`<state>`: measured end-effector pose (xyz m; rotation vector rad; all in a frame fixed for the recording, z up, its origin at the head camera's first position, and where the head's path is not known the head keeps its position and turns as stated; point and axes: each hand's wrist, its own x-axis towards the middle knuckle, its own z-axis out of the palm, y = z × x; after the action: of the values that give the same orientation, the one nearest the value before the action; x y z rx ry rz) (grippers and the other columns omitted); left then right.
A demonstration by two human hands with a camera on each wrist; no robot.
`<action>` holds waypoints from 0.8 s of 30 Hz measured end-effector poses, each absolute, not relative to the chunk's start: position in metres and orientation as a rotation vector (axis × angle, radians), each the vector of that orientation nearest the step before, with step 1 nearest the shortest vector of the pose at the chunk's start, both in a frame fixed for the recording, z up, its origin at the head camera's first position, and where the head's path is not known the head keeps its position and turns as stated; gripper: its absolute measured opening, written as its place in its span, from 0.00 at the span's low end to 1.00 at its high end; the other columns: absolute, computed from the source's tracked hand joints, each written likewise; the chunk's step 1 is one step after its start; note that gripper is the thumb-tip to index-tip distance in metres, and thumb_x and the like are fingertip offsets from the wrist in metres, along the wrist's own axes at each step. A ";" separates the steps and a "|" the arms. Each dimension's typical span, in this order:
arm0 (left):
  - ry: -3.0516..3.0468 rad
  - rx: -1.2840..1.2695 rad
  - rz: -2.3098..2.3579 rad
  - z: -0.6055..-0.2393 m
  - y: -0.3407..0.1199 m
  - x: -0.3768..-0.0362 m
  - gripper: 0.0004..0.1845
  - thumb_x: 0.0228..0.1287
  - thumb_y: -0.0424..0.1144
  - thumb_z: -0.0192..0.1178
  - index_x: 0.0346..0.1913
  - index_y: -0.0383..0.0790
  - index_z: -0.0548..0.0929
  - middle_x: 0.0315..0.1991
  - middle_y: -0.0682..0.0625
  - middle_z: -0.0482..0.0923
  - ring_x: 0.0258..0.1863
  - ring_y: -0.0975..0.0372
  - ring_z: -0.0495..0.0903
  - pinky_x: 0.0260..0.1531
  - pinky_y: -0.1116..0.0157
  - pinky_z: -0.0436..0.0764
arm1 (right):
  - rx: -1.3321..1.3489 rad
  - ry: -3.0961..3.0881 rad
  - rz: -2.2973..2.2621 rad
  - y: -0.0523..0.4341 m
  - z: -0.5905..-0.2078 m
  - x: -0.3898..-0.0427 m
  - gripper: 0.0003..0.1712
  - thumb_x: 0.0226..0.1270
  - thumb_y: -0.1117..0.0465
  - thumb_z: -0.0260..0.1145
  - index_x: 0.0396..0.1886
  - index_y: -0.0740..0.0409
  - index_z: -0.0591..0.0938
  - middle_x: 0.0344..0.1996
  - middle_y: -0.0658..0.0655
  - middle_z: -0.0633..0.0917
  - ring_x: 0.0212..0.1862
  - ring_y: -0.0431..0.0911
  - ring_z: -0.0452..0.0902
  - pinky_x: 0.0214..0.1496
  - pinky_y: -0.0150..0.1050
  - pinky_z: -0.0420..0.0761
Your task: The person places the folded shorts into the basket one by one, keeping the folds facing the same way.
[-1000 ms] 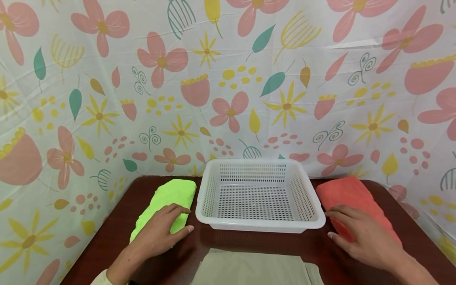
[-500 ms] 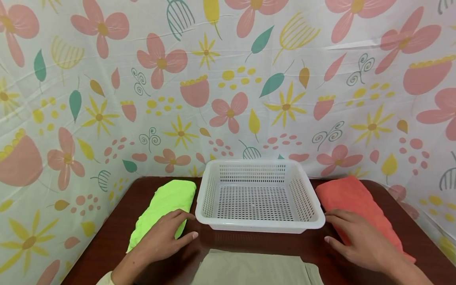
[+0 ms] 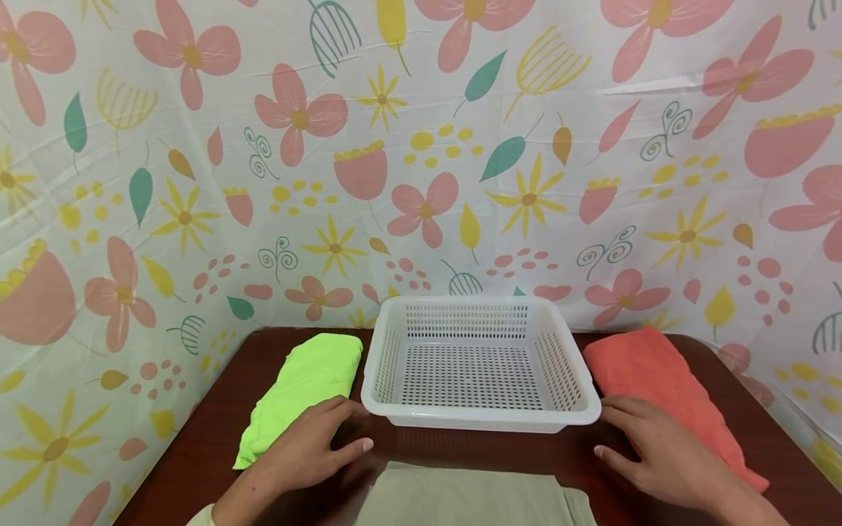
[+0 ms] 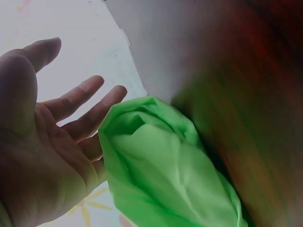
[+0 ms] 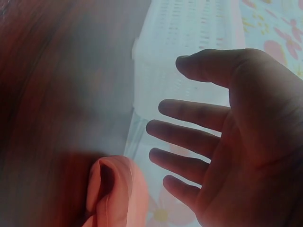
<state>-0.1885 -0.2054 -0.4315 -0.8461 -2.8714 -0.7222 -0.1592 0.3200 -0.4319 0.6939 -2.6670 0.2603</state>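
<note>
A white perforated plastic basket stands empty in the middle of the dark wooden table. A folded bright green cloth lies to its left and a folded orange-red cloth to its right. My left hand hovers palm down over the near end of the green cloth, fingers straight and spread. My right hand is flat beside the orange-red cloth, fingers spread toward the basket's near right corner. Neither hand holds anything.
A folded beige cloth lies at the table's near edge between my hands. Flower-patterned sheets wall in the table at the back and both sides. Bare table shows in front of the basket.
Both hands have slid toward me and inward, off the cloths. The left hand moved right along the green cloth's near end; the right hand moved left off the orange-red cloth.
</note>
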 end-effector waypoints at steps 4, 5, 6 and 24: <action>-2.899 -0.877 -0.755 -0.432 -0.203 -0.188 0.23 0.75 0.60 0.63 0.60 0.48 0.84 0.55 0.58 0.82 0.55 0.59 0.83 0.55 0.55 0.82 | 0.673 -2.722 0.269 0.318 -0.432 -0.158 0.28 0.57 0.47 0.84 0.59 0.38 0.86 0.51 0.32 0.80 0.51 0.34 0.78 0.53 0.46 0.84; -2.905 -0.882 -0.763 -0.432 -0.203 -0.187 0.23 0.76 0.61 0.62 0.60 0.48 0.84 0.55 0.57 0.82 0.55 0.59 0.83 0.55 0.55 0.82 | 0.671 -2.728 0.272 0.318 -0.432 -0.157 0.29 0.58 0.46 0.84 0.59 0.38 0.86 0.52 0.32 0.81 0.52 0.34 0.78 0.53 0.46 0.85; -2.914 -0.886 -0.769 -0.433 -0.203 -0.187 0.24 0.76 0.62 0.62 0.60 0.49 0.84 0.56 0.58 0.82 0.55 0.60 0.83 0.55 0.56 0.83 | 0.675 -2.730 0.277 0.317 -0.432 -0.157 0.30 0.58 0.46 0.84 0.61 0.39 0.86 0.53 0.33 0.81 0.53 0.35 0.79 0.53 0.48 0.85; -2.982 -0.951 -0.912 -0.438 -0.192 -0.185 0.22 0.75 0.60 0.64 0.62 0.51 0.83 0.54 0.57 0.82 0.48 0.65 0.82 0.47 0.62 0.83 | 0.635 -2.915 0.312 0.310 -0.436 -0.155 0.32 0.62 0.37 0.78 0.62 0.42 0.85 0.59 0.40 0.83 0.57 0.42 0.80 0.57 0.54 0.84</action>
<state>-0.1850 -0.1923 -0.4385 -0.9510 -2.9818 -0.9117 -0.1554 0.3104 -0.4362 0.6349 -2.9147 0.3118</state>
